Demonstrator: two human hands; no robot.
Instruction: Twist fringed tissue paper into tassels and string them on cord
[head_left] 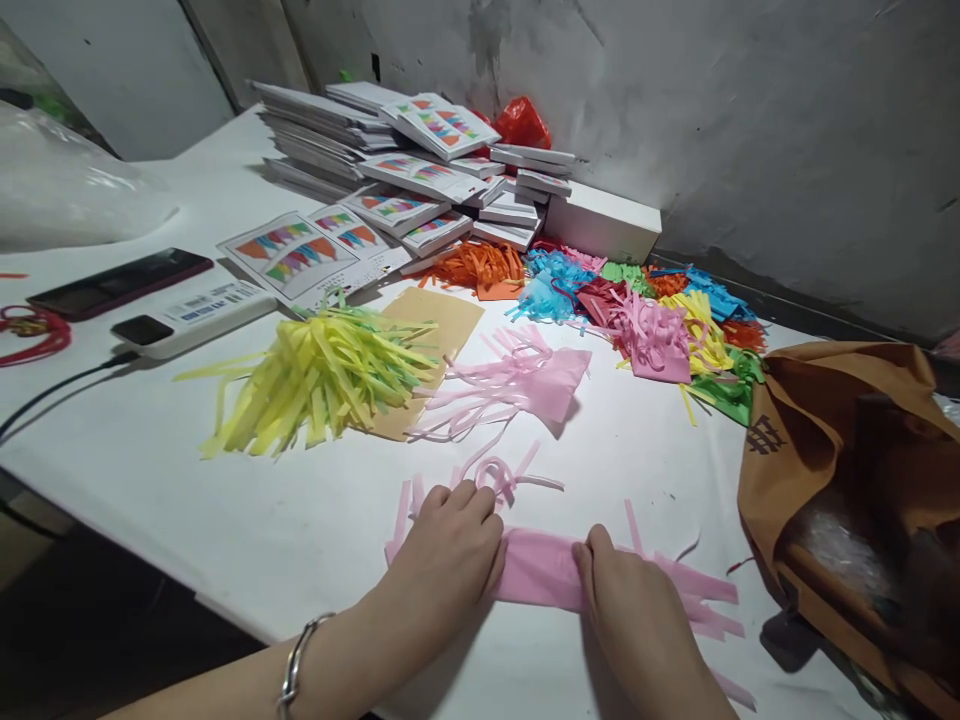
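A pink tissue-paper tassel sheet [541,570] lies across the white table near its front edge, its cut strips sticking out at both ends. My left hand [454,540], with a silver bangle on the wrist, is closed over its left part. Thumb and curled fingers of my right hand [626,595] grip its right part. Between the hands the uncut middle band looks flat and smooth. Just beyond my left hand is a loose curl of pink strips [499,478]. Farther off lies another pink fringed piece [551,385]. My fingertips are partly hidden.
Yellow-green fringe [337,370] rests on a tan sheet [442,315] at left. Behind are several coloured tassels [652,330], stacked printed packs [420,175] and a white box [604,220]. A phone [124,280] and cabled white device [195,318] lie left; a brown bag [780,420] stands right.
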